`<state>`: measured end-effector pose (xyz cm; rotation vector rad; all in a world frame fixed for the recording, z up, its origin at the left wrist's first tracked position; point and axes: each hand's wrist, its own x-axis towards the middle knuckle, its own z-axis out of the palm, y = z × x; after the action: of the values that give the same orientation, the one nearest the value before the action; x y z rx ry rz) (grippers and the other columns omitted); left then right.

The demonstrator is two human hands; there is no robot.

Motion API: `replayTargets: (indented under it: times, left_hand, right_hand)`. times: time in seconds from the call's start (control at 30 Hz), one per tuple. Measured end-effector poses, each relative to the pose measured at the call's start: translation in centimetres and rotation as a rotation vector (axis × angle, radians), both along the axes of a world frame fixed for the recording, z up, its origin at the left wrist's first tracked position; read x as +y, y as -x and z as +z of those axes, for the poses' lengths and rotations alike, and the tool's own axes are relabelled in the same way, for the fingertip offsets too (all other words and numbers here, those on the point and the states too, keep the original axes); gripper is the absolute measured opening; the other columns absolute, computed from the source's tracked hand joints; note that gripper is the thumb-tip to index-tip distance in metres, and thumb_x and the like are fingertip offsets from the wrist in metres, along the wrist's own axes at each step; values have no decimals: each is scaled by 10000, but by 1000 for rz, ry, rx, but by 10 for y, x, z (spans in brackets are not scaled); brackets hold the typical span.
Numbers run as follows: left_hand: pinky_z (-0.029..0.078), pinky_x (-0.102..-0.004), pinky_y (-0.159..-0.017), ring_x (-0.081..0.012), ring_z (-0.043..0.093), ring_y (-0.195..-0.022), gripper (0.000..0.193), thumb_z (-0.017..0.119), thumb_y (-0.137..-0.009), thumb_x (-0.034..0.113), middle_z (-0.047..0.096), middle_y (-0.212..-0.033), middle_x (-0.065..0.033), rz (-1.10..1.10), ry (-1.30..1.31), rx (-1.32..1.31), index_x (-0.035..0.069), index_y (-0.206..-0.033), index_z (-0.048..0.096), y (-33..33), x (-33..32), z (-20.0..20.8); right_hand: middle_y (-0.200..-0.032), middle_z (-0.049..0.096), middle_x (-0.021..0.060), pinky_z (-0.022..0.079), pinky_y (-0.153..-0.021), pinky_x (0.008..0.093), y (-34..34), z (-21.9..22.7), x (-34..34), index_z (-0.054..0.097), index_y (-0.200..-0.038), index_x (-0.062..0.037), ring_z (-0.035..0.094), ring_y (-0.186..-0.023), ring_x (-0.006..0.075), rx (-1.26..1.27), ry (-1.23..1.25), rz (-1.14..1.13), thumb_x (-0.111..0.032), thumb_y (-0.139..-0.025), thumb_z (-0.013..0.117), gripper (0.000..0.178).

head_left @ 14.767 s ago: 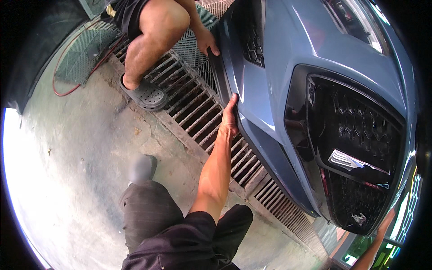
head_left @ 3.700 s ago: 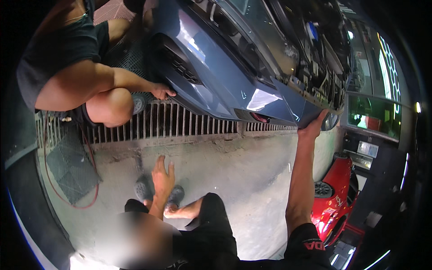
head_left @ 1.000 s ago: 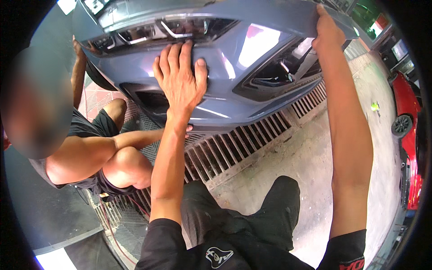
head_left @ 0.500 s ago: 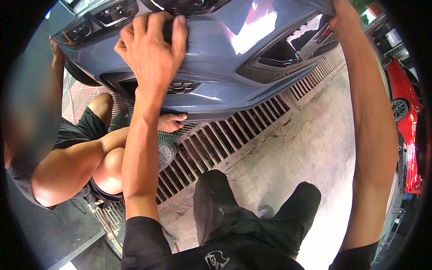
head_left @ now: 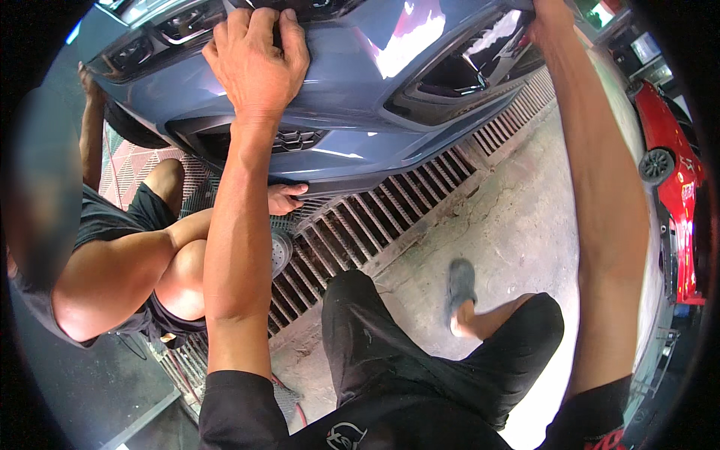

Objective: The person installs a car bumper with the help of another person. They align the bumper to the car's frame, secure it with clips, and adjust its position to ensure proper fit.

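Note:
A glossy blue-grey car bumper [head_left: 337, 86] with black grille openings spans the upper part of the view. My left hand [head_left: 262, 64] is closed on its front, fingers hooked over the edge by the dark grille opening. At the upper right, my right hand [head_left: 551, 26] holds the bumper's outer end; its fingertips are mostly hidden. A co-worker crouches on the left. One of that person's hands [head_left: 286, 199] supports the bumper's lower edge, and the other [head_left: 88, 79] is at its far left end.
A metal floor grating [head_left: 367, 221] runs under the bumper beside the concrete floor [head_left: 420, 262]. The co-worker's bent knee [head_left: 186, 277] is close to my left forearm. My sandalled foot [head_left: 461, 281] is on the concrete. Farther right is a red car [head_left: 679, 180]; a tyre [head_left: 135, 126] shows behind the bumper's left end.
My right leg has swung outward, and its sandalled foot now shows ahead on the concrete. The bumper and both my hands sit slightly higher and farther left in view, still in contact.

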<state>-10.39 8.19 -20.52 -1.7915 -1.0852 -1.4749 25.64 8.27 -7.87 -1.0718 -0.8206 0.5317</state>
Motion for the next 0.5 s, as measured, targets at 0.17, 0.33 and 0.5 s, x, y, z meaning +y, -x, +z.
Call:
replayTargets:
  times: [0.17, 0.33, 0.5]
  left_hand:
    - [449, -450, -857, -313, 606, -935, 119, 764, -889, 225, 660, -957, -45, -9, -4, 53, 125, -953, 768, 3, -14, 1]
    - [490, -450, -958, -315, 640, -1036, 140, 741, -864, 152, 719, -1076, -58, -51, -52, 18, 116, -995, 777, 2, -19, -10]
    - [495, -464, -984, -330, 639, -1080, 199, 735, -856, 134, 719, -1113, -84, -53, -3, 25, 84, -1046, 769, -6, -26, -11]
  right_hand:
    - [-1419, 629, 252, 565, -1033, 368, 52, -53, -65, 411, -1479, 201, 688, -1186, 297, -136, -74, -193, -421, -914, 896, 970]
    - [-1337, 565, 259, 497, -1085, 346, 150, -102, -89, 359, -1362, 150, 601, -1221, 269, -341, 47, -69, -470, -809, 979, 1036]
    - [-1304, 551, 254, 484, -1104, 358, 160, -109, -81, 348, -1330, 142, 587, -1218, 263, -76, -131, 53, -333, -765, 1037, 1009]
